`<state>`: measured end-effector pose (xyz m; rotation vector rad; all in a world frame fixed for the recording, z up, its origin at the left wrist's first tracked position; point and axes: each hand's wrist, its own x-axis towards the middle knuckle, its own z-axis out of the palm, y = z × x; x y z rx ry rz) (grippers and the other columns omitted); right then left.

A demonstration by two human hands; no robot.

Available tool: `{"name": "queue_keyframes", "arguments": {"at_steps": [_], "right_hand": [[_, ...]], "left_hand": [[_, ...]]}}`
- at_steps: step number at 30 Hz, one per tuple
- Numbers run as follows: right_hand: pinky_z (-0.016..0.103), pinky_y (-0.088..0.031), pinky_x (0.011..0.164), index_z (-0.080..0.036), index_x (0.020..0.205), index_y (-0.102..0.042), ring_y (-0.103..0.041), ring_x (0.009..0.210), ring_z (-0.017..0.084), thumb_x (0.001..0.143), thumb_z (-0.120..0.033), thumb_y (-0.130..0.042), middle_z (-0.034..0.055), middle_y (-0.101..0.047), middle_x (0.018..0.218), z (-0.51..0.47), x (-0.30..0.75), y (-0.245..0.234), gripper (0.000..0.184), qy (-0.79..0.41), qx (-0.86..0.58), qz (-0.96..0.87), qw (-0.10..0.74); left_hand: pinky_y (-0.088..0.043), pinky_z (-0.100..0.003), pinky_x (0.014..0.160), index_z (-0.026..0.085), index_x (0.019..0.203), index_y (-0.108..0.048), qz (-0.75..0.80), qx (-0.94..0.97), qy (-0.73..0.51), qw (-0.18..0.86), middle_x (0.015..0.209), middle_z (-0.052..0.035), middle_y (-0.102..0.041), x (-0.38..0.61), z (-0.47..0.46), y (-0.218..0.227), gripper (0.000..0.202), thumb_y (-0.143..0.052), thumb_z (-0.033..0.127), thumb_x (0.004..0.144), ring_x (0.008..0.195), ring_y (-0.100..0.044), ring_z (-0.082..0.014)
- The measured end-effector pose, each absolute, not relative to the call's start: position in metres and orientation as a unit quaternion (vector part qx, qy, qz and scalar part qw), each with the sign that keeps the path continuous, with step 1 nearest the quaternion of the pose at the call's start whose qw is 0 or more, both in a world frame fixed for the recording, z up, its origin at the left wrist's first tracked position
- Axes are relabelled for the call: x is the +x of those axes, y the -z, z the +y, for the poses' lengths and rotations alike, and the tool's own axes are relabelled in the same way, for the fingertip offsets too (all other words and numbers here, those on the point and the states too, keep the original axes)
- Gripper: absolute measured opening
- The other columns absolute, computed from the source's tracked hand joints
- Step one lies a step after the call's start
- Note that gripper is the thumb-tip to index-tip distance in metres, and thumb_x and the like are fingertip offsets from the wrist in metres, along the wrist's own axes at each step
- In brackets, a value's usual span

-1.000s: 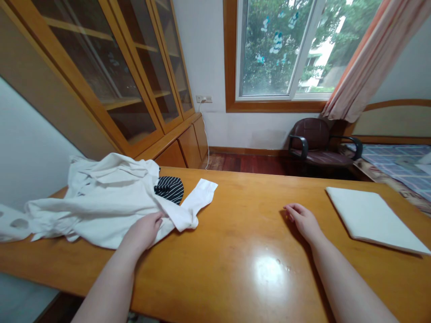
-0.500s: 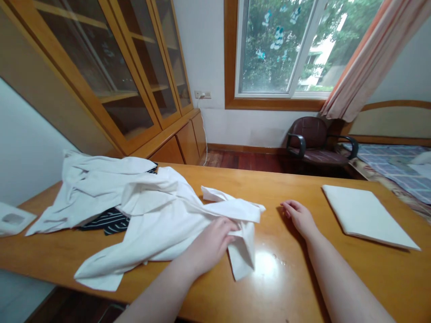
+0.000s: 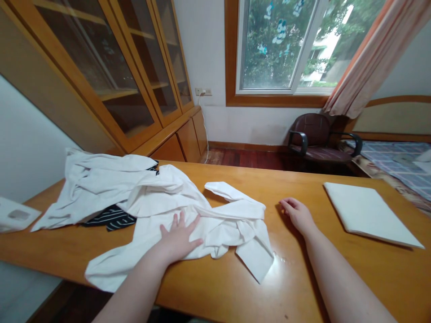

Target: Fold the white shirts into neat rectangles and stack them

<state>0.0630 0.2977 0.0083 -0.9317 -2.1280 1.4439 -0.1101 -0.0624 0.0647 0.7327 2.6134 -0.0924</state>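
Note:
A crumpled white shirt is spread over the left and middle of the wooden table. Its collar end, with a pointed flap, lies toward the middle, and a sleeve reaches the front edge. My left hand lies flat on the shirt with its fingers spread, gripping nothing. To the right of the collar, my right hand rests on the table, apart from the cloth. Its fingers are loosely curled together with nothing visible in them. Another white garment lies behind the shirt at the left, over a black cloth with white stripes.
A white, thin pad-like stack lies on the table at the right. A white object with a grey patch is at the left edge. Beyond the table stand a glass-door cabinet, an office chair and a bed.
My left hand has let go of the collar end, moved left and spread out on the shirt. The collar flap has settled farther right. My right hand stays in place.

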Motion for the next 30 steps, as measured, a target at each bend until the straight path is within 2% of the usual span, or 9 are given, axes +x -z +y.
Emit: {"name": "queue_keyframes", "arguments": {"at_steps": [4,9,12,14,21,24,26,28,30], "right_hand": [[0.027,-0.041,0.056,-0.019,0.074,-0.063,-0.052,0.056,0.015,0.073,-0.057,-0.059,0.0022,-0.063,0.065,0.299,0.064,-0.006,0.038,-0.531,-0.308,-0.765,0.194],[0.032,-0.045,0.075,-0.022,0.095,-0.068,-0.061,0.082,0.022,0.074,-0.051,-0.061,0.0051,-0.070,0.093,0.299,0.065,-0.011,0.037,-0.491,-0.267,-0.809,0.181],[0.034,-0.044,0.078,-0.022,0.107,-0.065,-0.062,0.088,0.026,0.070,-0.047,-0.066,0.0066,-0.070,0.099,0.299,0.062,-0.014,0.045,-0.445,-0.299,-0.823,0.190],[0.034,-0.044,0.077,-0.022,0.109,-0.065,-0.062,0.091,0.027,0.071,-0.044,-0.065,0.0072,-0.070,0.101,0.299,0.061,-0.015,0.044,-0.416,-0.308,-0.833,0.197],[0.032,-0.044,0.075,-0.023,0.095,-0.070,-0.063,0.086,0.025,0.071,-0.036,-0.059,0.0038,-0.071,0.091,0.300,0.060,-0.012,0.029,-0.392,-0.339,-0.830,0.206],[0.031,-0.044,0.071,-0.022,0.085,-0.071,-0.062,0.080,0.023,0.071,-0.039,-0.058,0.0023,-0.071,0.081,0.300,0.060,-0.011,0.026,-0.418,-0.348,-0.807,0.231],[0.030,-0.044,0.069,-0.021,0.082,-0.071,-0.061,0.077,0.023,0.071,-0.041,-0.058,0.0021,-0.070,0.078,0.300,0.061,-0.011,0.027,-0.428,-0.363,-0.791,0.245],[0.029,-0.043,0.067,-0.020,0.080,-0.069,-0.059,0.074,0.022,0.070,-0.044,-0.059,0.0021,-0.069,0.075,0.300,0.062,-0.012,0.028,-0.436,-0.379,-0.773,0.261],[0.028,-0.042,0.061,-0.019,0.079,-0.067,-0.057,0.069,0.020,0.070,-0.046,-0.059,0.0019,-0.066,0.071,0.302,0.064,-0.011,0.030,-0.454,-0.400,-0.742,0.287]], "left_hand": [[-0.007,-0.075,0.095,0.033,0.145,-0.028,0.958,0.243,0.027,0.147,0.154,-0.0204,-0.013,-0.086,-0.022,-0.034,0.074,-0.044,0.063,0.080,0.139,-0.007,-0.0453],[-0.020,-0.076,0.089,0.025,0.144,-0.035,0.969,0.219,-0.003,0.109,0.149,-0.0268,-0.025,-0.072,0.049,-0.030,0.076,-0.048,0.063,0.079,0.133,-0.022,-0.0526],[-0.025,-0.067,0.094,0.015,0.144,-0.035,0.963,0.259,-0.030,0.061,0.146,-0.0296,-0.030,-0.062,0.082,-0.028,0.073,-0.048,0.054,0.083,0.132,-0.026,-0.0495],[-0.027,-0.060,0.097,0.013,0.143,-0.037,0.948,0.313,-0.047,0.034,0.145,-0.0289,-0.031,-0.058,0.089,-0.024,0.071,-0.049,0.052,0.084,0.133,-0.027,-0.0456],[-0.029,-0.051,0.100,0.019,0.134,-0.048,0.903,0.421,-0.082,0.037,0.145,-0.0209,-0.036,-0.075,0.067,-0.027,0.064,-0.055,0.053,0.081,0.133,-0.031,-0.0372],[-0.034,-0.043,0.096,0.023,0.108,-0.064,0.898,0.420,-0.125,0.053,0.131,-0.0125,-0.053,-0.082,0.065,-0.036,0.032,-0.058,0.042,0.082,0.121,-0.047,-0.0294],[-0.038,-0.038,0.090,0.022,0.091,-0.065,0.891,0.421,-0.161,0.060,0.111,-0.0087,-0.063,-0.084,0.066,-0.041,0.016,-0.055,0.033,0.085,0.106,-0.056,-0.0244],[-0.040,-0.034,0.082,0.021,0.083,-0.062,0.884,0.413,-0.209,0.067,0.092,-0.0068,-0.066,-0.086,0.066,-0.043,0.015,-0.051,0.029,0.087,0.093,-0.059,-0.0220],[-0.040,-0.031,0.075,0.020,0.082,-0.059,0.876,0.384,-0.281,0.073,0.082,-0.0051,-0.064,-0.089,0.066,-0.042,0.017,-0.046,0.029,0.089,0.084,-0.060,-0.0206]]}}
